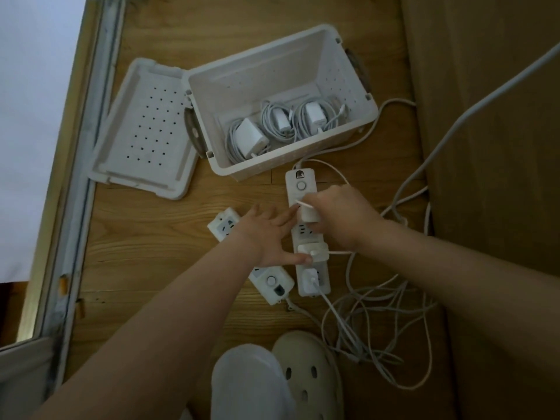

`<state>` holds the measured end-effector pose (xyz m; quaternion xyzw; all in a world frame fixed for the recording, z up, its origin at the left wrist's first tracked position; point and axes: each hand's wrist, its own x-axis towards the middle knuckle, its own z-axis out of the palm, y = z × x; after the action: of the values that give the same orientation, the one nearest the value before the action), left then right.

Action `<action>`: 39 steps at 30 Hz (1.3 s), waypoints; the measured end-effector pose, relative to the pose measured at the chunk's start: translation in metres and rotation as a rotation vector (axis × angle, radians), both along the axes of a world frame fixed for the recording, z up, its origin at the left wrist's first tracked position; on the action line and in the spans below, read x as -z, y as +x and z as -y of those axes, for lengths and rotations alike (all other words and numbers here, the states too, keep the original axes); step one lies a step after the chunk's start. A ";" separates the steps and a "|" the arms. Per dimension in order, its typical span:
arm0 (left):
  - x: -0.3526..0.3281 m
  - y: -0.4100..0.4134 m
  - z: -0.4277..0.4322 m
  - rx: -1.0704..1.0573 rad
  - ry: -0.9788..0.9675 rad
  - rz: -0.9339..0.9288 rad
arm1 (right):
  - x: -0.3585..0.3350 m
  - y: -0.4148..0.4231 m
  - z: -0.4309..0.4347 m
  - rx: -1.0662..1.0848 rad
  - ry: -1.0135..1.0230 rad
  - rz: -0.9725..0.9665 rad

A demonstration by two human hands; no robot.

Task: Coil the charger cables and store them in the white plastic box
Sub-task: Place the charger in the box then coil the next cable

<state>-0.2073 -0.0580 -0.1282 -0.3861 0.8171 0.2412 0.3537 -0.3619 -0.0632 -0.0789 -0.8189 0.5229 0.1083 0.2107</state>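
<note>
White plastic charger [310,214] looks light, rigid, snug in the power strip [300,185]: right hand [342,218] grips its body, flat left hand [266,234] pins the strip. Cable tangle [372,325] looks floppy.

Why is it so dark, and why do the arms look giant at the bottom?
Head view: dim room light, brightest at the pale patch on the left, darkest far right; the wide lens stretches the arms near the bottom edge; the right hand and the charger it grips look slightly blurred.
</note>
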 end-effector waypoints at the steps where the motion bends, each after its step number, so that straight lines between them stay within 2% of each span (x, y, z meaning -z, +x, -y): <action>1: 0.000 0.000 -0.002 0.002 -0.005 0.002 | -0.005 -0.004 0.002 0.026 -0.025 0.005; 3: -0.002 0.001 -0.002 0.004 -0.019 -0.004 | -0.012 -0.010 0.006 0.113 -0.038 0.036; 6: -0.001 0.002 -0.004 -0.028 -0.022 -0.034 | -0.012 -0.015 0.003 0.309 0.013 0.216; 8: -0.003 0.001 -0.008 -0.080 -0.018 -0.063 | -0.014 -0.017 0.000 0.414 0.034 0.341; 10: -0.008 0.000 -0.013 -0.175 0.024 -0.105 | -0.019 -0.017 0.000 0.486 0.040 0.388; 13: -0.021 0.001 -0.017 -0.401 0.026 -0.257 | -0.032 -0.012 0.003 0.508 0.020 0.381; 16: -0.049 0.006 -0.019 -0.778 -0.098 -0.538 | -0.050 0.001 0.005 0.528 0.032 0.411; 17: -0.060 0.006 -0.020 -0.844 -0.124 -0.622 | -0.055 0.005 0.005 0.539 0.039 0.409; 20: -0.095 0.007 -0.025 -0.823 -0.233 -0.737 | -0.073 0.021 0.006 0.574 0.056 0.377; 26: -0.154 0.014 -0.037 -0.810 -0.317 -0.691 | -0.109 0.045 -0.009 0.669 0.141 0.459; 30: -0.187 0.034 -0.050 -0.849 -0.183 -0.713 | -0.151 0.041 -0.015 0.499 0.072 0.400; 34: -0.228 0.047 -0.069 -1.106 0.018 -0.887 | -0.191 0.044 -0.022 0.238 0.242 0.470; 36: -0.247 0.054 -0.076 -1.273 0.096 -1.006 | -0.207 0.046 -0.027 0.186 0.296 0.493; 39: -0.270 0.056 -0.088 -1.333 0.216 -1.160 | -0.218 0.038 -0.033 0.198 0.277 0.500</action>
<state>-0.1509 0.0296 0.1420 -0.5629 0.4459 0.6303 -0.2950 -0.3242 -0.0302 0.1389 -0.7287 0.5120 -0.0474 0.4523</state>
